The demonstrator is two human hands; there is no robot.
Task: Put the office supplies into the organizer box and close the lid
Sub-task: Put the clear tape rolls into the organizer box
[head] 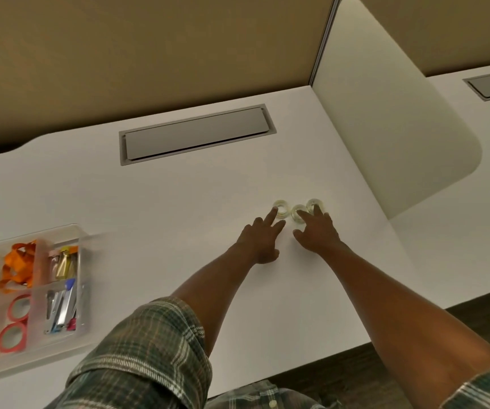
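Three small clear tape rolls lie in a row on the white desk: a left roll, a middle roll and a right roll. My left hand reaches out, its index fingertip touching the left roll. My right hand is spread over the middle and right rolls, fingers on them. Neither hand has lifted a roll. The clear organizer box stands open at the far left, holding red tape rings, orange ribbon, clips and white tape rolls.
A grey cable hatch is set into the desk behind the rolls. A white divider panel rises on the right. The desk's front edge runs diagonally under my forearms, with dark floor below.
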